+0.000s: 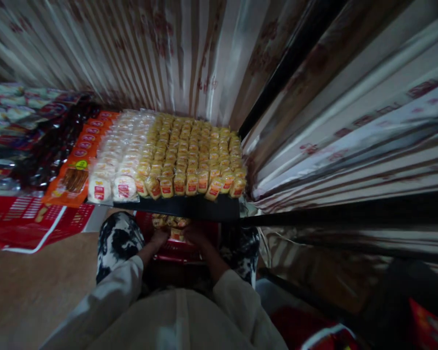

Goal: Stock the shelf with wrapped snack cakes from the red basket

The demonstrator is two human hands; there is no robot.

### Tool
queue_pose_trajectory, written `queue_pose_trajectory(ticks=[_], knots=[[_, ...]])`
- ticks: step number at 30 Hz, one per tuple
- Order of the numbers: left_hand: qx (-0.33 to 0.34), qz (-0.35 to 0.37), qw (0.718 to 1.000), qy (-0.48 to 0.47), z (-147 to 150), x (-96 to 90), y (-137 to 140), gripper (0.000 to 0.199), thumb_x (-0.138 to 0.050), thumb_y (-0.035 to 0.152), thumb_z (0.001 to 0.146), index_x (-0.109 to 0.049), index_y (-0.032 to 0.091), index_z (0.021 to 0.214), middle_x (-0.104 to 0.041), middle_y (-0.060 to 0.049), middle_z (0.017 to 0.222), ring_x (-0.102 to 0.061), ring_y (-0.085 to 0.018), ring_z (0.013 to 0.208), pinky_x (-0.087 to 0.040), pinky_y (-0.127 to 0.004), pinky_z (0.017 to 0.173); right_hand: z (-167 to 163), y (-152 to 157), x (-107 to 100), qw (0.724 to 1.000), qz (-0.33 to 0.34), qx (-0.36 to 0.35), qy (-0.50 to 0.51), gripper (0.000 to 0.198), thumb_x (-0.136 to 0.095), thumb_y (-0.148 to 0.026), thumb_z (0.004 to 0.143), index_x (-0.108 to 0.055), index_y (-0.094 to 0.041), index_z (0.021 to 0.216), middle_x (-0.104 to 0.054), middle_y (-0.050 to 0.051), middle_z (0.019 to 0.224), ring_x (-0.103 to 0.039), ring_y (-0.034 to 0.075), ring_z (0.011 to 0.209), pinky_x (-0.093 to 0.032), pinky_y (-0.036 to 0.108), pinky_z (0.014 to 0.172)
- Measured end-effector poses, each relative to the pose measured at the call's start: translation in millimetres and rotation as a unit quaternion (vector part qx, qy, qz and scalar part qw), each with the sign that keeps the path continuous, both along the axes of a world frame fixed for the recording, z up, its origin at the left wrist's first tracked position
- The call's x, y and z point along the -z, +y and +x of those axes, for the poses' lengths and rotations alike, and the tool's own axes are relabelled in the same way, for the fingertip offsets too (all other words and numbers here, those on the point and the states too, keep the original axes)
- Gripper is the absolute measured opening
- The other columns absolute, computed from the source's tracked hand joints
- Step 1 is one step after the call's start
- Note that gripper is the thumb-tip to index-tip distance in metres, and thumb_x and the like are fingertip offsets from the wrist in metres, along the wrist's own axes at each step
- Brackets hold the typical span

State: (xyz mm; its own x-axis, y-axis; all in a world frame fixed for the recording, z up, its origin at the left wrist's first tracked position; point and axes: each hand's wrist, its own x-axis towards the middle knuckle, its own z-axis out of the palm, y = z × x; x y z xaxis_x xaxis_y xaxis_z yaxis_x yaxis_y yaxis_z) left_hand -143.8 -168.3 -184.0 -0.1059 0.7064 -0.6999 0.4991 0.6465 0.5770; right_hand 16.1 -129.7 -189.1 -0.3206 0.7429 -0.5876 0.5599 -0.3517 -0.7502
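Note:
My left hand (159, 237) and my right hand (196, 235) are low in front of me, over a red plastic basket (175, 255) between my knees. A small yellow wrapped snack pack (177, 235) with a red-and-white label sits between them, and the fingers of both hands close on its sides. Dim light hides the exact fingertips. More wrapped snacks (170, 221) lie in the basket just beyond, partly under the shelf edge. Rows of similar yellow packs (190, 160) stand on the dark shelf (190, 206) above my hands.
Left of the yellow rows are white round packs (126, 160), orange packets (76, 170), dark packets (40, 165) and other bagged goods (16, 109). Another red basket (29, 218) with a white handle stands at left. Striped curtains (190, 58) hang behind; a dark bar (336, 209) extends right.

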Motion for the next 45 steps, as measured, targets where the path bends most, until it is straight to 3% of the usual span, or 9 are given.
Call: queue_pose_trajectory(ticks=[3,8,18,23,26,29,32,36,45], knots=[[-0.092,-0.034,0.993,-0.065,4,-10.4,-1,0.020,-0.044,0.021,0.090,-0.058,0.011,0.100,-0.065,-0.004,0.081,-0.064,-0.012,0.070,-0.052,-0.025,0.067,3,0,-7,0.999,-0.034,0.035,0.021,0.021,-0.066,-0.031,0.072,-0.065,-0.012,0.062,-0.062,0.002,0.058,-0.055,0.015,0.063,-0.043,0.026,0.061],[-0.195,-0.014,0.972,-0.133,3,-32.2,-3,0.020,-0.049,0.013,0.083,-0.056,0.012,0.101,-0.064,-0.001,0.071,-0.061,-0.008,0.061,-0.049,-0.017,0.063,6,-6,-24,0.990,-0.051,0.106,0.077,0.027,-0.063,-0.039,0.069,-0.066,-0.013,0.063,-0.063,0.002,0.060,-0.053,0.014,0.062,-0.043,0.027,0.062],[-0.194,0.040,0.957,-0.212,12,-89.7,-7,0.015,-0.062,0.017,0.073,-0.054,0.015,0.085,-0.054,0.004,0.061,-0.056,-0.008,0.054,-0.044,-0.018,0.054,24,-30,-65,0.971,-0.010,0.186,0.151,0.035,-0.065,-0.049,0.066,-0.067,-0.014,0.068,-0.066,0.004,0.068,-0.060,0.018,0.069,-0.047,0.031,0.069],[-0.126,0.117,0.971,-0.168,23,-118.6,-1,0.016,-0.059,0.014,0.069,-0.053,0.017,0.083,-0.054,0.005,0.064,-0.053,-0.009,0.053,-0.042,-0.020,0.052,35,-37,-84,0.972,0.048,0.189,0.133,0.024,-0.060,-0.039,0.072,-0.066,-0.016,0.068,-0.065,0.003,0.066,-0.060,0.019,0.072,-0.047,0.033,0.071],[-0.049,0.213,0.968,-0.122,29,-140.2,10,0.017,-0.059,0.019,0.067,-0.056,0.017,0.084,-0.058,0.003,0.067,-0.056,-0.011,0.060,-0.044,-0.022,0.059,40,-42,-100,0.960,0.167,0.200,0.103,0.018,-0.053,-0.031,0.075,-0.065,-0.018,0.074,-0.067,0.004,0.080,-0.060,0.020,0.082,-0.046,0.036,0.082],[0.007,0.305,0.949,-0.084,40,-166.5,25,0.021,-0.056,0.023,0.071,-0.058,0.016,0.090,-0.062,0.000,0.077,-0.057,-0.012,0.066,-0.046,-0.025,0.067,39,-47,-120,0.894,0.383,0.230,0.042,0.024,-0.044,-0.026,0.081,-0.064,-0.018,0.090,-0.064,0.008,0.098,-0.058,0.020,0.097,-0.044,0.038,0.091],[0.058,0.366,0.928,-0.041,57,-189.7,43,0.023,-0.055,0.022,0.073,-0.060,0.015,0.094,-0.063,-0.002,0.085,-0.058,-0.012,0.068,-0.047,-0.026,0.070,37,-50,-138,0.833,0.498,0.241,0.000,0.031,-0.038,-0.022,0.085,-0.058,-0.016,0.107,-0.060,0.011,0.107,-0.054,0.020,0.105,-0.044,0.040,0.094],[0.126,0.420,0.898,0.020,85,-204.6,66,0.029,-0.054,0.018,0.076,-0.059,0.016,0.105,-0.065,-0.003,0.093,-0.058,-0.012,0.072,-0.048,-0.027,0.074,36,-49,-146,0.812,0.533,0.237,-0.023,0.036,-0.039,-0.019,0.086,-0.052,-0.015,0.119,-0.054,0.014,0.120,-0.049,0.020,0.115,-0.044,0.042,0.096],[0.254,0.436,0.845,0.179,128,-213.9,101,0.032,-0.047,0.017,0.084,-0.052,0.016,0.116,-0.060,-0.009,0.113,-0.060,-0.019,0.097,-0.048,-0.029,0.082,44,-36,-129,0.823,0.504,0.259,-0.031,0.041,-0.037,-0.019,0.086,-0.051,-0.015,0.124,-0.046,0.015,0.134,-0.044,0.022,0.124,-0.047,0.043,0.095]])
